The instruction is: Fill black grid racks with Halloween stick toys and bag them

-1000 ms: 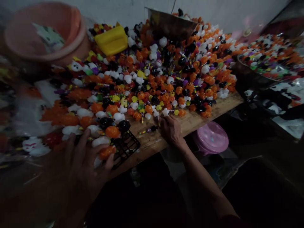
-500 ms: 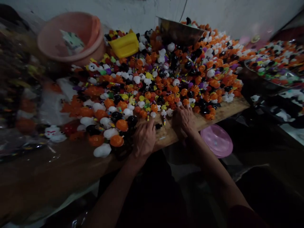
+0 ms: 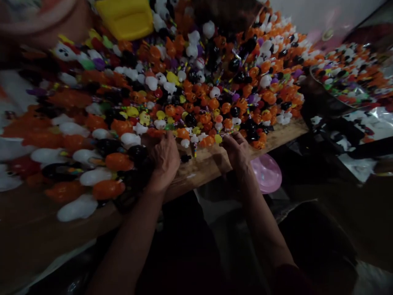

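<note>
Along the table's front edge lies a heap of small plastic figure toys (image 3: 202, 116), in orange, white, black, yellow and purple, some with bright candy-filled tubes. My right hand (image 3: 238, 152) pinches a small toy with a colourful tube (image 3: 227, 133); a yellow round piece (image 3: 218, 139) shows beside its fingertips. At the heap's edge, my left hand (image 3: 167, 159) has its fingers curled down among orange and white pieces, and what they grip is hidden. Between the hands, a white figure with a striped tube (image 3: 195, 141) and a small black piece (image 3: 186, 158) lie on the wood.
A yellow scoop-like container (image 3: 125, 18) sits on the heap, with a pinkish tub (image 3: 55, 24) at back left. A metal basin (image 3: 325, 92) of more toys stands at the right. A pink plastic dish (image 3: 266, 174) is below the wooden table's edge (image 3: 211, 170).
The view has shifted closer and lower over the heap. My left hand has moved left and forward into the pieces; my right hand now has a small tubed toy between its fingers.
</note>
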Demonstrator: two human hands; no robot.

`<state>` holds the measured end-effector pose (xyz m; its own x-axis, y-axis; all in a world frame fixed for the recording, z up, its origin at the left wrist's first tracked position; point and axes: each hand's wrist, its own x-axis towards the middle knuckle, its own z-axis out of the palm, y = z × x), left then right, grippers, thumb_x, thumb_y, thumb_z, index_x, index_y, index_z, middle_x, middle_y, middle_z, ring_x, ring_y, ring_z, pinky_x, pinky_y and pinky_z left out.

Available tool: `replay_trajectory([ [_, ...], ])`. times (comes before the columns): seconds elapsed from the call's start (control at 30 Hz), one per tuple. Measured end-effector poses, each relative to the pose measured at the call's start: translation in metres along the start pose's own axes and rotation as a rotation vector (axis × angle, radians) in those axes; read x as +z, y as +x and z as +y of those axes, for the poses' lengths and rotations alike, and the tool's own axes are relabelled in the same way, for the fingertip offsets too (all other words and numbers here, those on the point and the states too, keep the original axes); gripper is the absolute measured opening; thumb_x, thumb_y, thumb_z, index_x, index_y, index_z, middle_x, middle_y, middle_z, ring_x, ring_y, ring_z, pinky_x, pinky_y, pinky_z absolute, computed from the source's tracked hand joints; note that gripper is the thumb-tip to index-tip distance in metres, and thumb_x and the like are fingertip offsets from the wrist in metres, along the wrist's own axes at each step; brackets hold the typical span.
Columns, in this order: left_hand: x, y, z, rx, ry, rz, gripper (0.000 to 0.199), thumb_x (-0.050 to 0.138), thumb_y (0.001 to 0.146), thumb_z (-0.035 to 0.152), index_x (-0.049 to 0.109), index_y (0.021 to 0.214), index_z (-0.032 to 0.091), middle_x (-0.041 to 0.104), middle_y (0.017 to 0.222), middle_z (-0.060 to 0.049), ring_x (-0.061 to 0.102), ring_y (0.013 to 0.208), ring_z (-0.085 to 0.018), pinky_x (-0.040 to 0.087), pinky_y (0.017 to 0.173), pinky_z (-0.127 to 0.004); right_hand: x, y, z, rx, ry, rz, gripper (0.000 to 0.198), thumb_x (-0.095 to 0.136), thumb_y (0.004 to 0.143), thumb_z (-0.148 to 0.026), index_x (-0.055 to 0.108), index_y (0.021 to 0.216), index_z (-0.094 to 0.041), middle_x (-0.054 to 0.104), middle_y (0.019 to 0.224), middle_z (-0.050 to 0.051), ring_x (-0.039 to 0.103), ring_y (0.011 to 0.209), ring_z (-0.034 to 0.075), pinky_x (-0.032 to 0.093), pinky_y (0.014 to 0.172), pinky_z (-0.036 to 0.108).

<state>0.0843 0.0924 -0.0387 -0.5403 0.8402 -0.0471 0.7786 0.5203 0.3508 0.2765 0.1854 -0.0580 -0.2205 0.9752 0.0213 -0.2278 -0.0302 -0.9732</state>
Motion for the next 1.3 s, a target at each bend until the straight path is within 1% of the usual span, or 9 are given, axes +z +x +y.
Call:
replay_trajectory([
  [0.23,0.005,-0.006,-0.002,0.080,-0.281,0.205,0.036,0.043,0.095,0.013,0.048,0.130,0.017,0.069,0.127,-0.016,0.070,0.113,-0.029,0.055,0.103,-0.044,-0.014,-0.037,0.012,0.042,0.006,0.049,0.031,0.083,0.066,-0.032,0.059,0.084,-0.024,0.065,0.077,-0.005,0.058,0.066,0.011,0.049,0.062,0.023],
  [0.4,0.007,-0.010,-0.009,0.096,-0.265,0.230,0.042,0.044,0.094,0.014,0.048,0.136,0.018,0.071,0.125,-0.014,0.069,0.115,-0.031,0.053,0.106,-0.049,-0.028,-0.055,0.017,-0.146,-0.612,0.102,0.023,0.073,0.080,-0.040,0.064,0.091,-0.022,0.072,0.090,0.004,0.065,0.081,0.019,0.054,0.077,0.035],
  [0.53,0.010,-0.009,-0.010,0.097,-0.193,0.176,0.043,0.041,0.094,0.012,0.055,0.135,0.013,0.061,0.140,-0.021,0.066,0.122,-0.036,0.054,0.104,-0.053,-0.030,-0.061,0.011,-0.323,-1.138,-0.008,0.025,0.058,0.094,-0.033,0.069,0.112,-0.019,0.073,0.109,0.012,0.063,0.098,0.026,0.051,0.092,0.043],
  [0.67,0.013,-0.033,-0.020,0.281,-0.216,0.267,0.049,0.038,0.095,0.009,0.054,0.141,0.012,0.055,0.149,-0.020,0.060,0.132,-0.033,0.052,0.110,-0.048,-0.023,-0.070,0.007,-0.341,-1.538,-0.108,0.031,0.048,0.101,-0.034,0.072,0.115,-0.021,0.067,0.120,0.016,0.055,0.108,0.032,0.044,0.095,0.049],
  [0.77,0.007,-0.076,-0.032,0.498,-0.182,0.341,0.042,0.043,0.099,0.011,0.057,0.138,0.011,0.066,0.137,-0.016,0.064,0.126,-0.030,0.054,0.109,-0.044,-0.017,-0.076,0.006,-0.356,-1.673,-0.094,0.036,0.047,0.101,-0.034,0.067,0.127,-0.019,0.063,0.124,0.018,0.051,0.107,0.033,0.042,0.093,0.049],
  [0.87,-0.016,-0.119,-0.044,0.724,-0.170,0.388,0.027,0.052,0.099,0.012,0.065,0.123,0.014,0.076,0.116,-0.008,0.069,0.113,-0.026,0.058,0.103,-0.039,-0.013,-0.076,0.005,-0.362,-1.649,-0.142,0.033,0.044,0.101,-0.030,0.066,0.123,-0.019,0.062,0.118,0.017,0.051,0.103,0.031,0.042,0.091,0.046],
  [0.97,-0.055,-0.137,-0.060,0.798,-0.160,0.410,0.027,0.062,0.094,0.012,0.066,0.121,0.017,0.075,0.121,-0.008,0.067,0.119,-0.026,0.057,0.106,-0.041,-0.014,-0.069,0.004,-0.321,-1.458,-0.199,0.030,0.040,0.102,-0.026,0.069,0.108,-0.019,0.062,0.106,0.014,0.054,0.094,0.026,0.045,0.086,0.040],
  [1.13,-0.103,-0.115,-0.106,0.500,-0.169,0.474,0.030,0.060,0.094,0.030,0.073,0.121,0.022,0.074,0.125,-0.012,0.065,0.125,-0.037,0.048,0.112,-0.061,-0.006,-0.075,-0.002,-0.252,-1.050,-0.262,0.022,0.049,0.100,-0.029,0.069,0.099,-0.019,0.068,0.098,0.009,0.062,0.088,0.021,0.049,0.082,0.034],
  [1.3,-0.103,-0.103,-0.139,0.488,-0.157,0.537,0.032,0.061,0.090,0.037,0.077,0.111,0.019,0.073,0.126,-0.018,0.066,0.121,-0.042,0.047,0.109,-0.066,0.019,-0.098,0.000,-0.248,-0.820,-0.392,0.026,0.052,0.101,-0.038,0.072,0.101,-0.021,0.072,0.098,0.007,0.068,0.091,0.021,0.051,0.081,0.033],
])
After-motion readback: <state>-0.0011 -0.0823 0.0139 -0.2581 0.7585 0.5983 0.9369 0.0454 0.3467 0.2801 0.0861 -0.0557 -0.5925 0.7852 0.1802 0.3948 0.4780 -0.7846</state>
